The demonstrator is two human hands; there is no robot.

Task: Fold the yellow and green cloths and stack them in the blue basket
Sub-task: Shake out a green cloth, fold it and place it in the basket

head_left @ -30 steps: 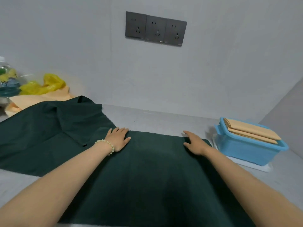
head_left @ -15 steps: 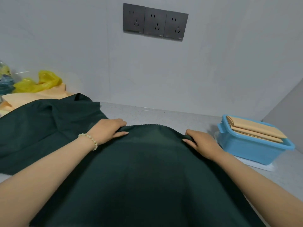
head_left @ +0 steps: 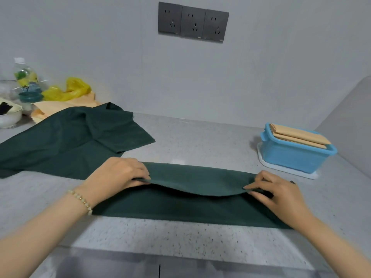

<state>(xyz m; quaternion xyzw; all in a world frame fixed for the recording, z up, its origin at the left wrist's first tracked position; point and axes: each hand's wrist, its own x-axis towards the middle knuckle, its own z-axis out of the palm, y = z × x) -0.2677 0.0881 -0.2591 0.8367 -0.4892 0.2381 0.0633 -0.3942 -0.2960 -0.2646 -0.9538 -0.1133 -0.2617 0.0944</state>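
Note:
A dark green cloth [head_left: 192, 205] lies folded over on the grey counter in front of me. My left hand [head_left: 118, 173] pinches the left corner of its upper layer and my right hand [head_left: 279, 195] pinches the right corner; the edge sags between them, just above the lower layer. A second dark green cloth [head_left: 66, 141] lies rumpled at the back left. The blue basket [head_left: 291, 157] stands at the right on a white tray and holds folded yellow cloths [head_left: 297, 135]. More pale yellow cloth [head_left: 58, 107] lies behind the rumpled green one.
A yellow plastic bag [head_left: 68, 91], a clear bottle [head_left: 26, 81] and a white bowl [head_left: 10, 117] crowd the far left corner. Grey wall sockets [head_left: 192, 22] are on the back wall. The counter's front edge [head_left: 160, 255] runs close to me.
Both hands took hold of the cloth's far edge and pulled it toward me, folding the cloth in half. The flat spread cloth is now a narrow band.

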